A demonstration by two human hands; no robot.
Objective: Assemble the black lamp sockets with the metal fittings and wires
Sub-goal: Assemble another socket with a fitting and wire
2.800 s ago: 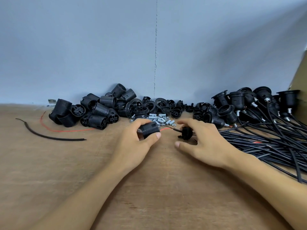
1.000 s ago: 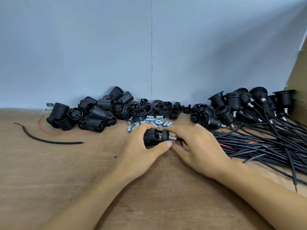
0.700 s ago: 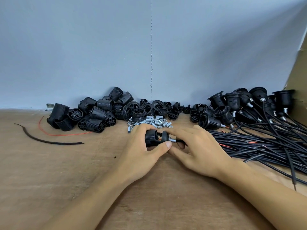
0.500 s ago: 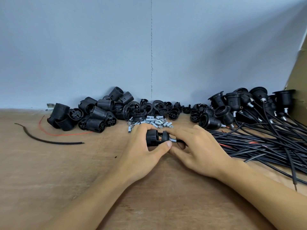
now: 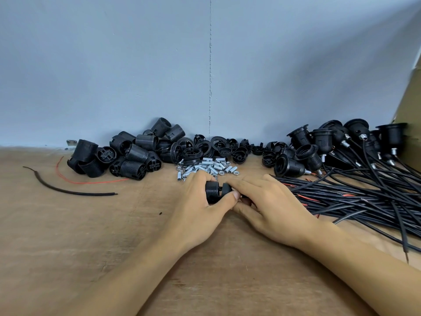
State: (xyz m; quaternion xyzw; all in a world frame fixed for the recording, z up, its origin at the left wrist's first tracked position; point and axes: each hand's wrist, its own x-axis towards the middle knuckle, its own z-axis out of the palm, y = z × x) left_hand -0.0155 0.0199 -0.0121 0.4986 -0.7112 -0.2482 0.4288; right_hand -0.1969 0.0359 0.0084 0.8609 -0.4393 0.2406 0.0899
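— Where's the socket [image 5: 212, 192] she's, well, they're working on?

— Low over the bench [image 5: 95, 236], mid-front, just this side of the fittings [image 5: 206, 168]. The left hand [image 5: 197, 209] has its fingers curled over the ribbed barrel, thumb pressed in from below. Closed firmly on it.

— And the right hand [image 5: 267, 207]?

— Fingers pinched narrow on the cap [image 5: 226, 187], which sits just off the barrel's right end. I'd say one hand steadies while the other pushes or twists the cap home. Whether the two parts touch, I can't tell; the thumb covers the join.

— Which way does it lie?

— On its side, long axis running left to right across the bench. The cap end points right, toward the wires [image 5: 355, 197]. That seems sensible: the lead would trail off into that bundle without crossing the hands.

— The rest?

— Bare barrels [image 5: 127, 156] heaped at the back left, loose caps [image 5: 227, 148] behind the fittings, finished sockets [image 5: 319, 142] standing at the back right with their leads. Everything within reach, sorted by stage, I'd judge. A stray black lead [image 5: 68, 190] lies off left.
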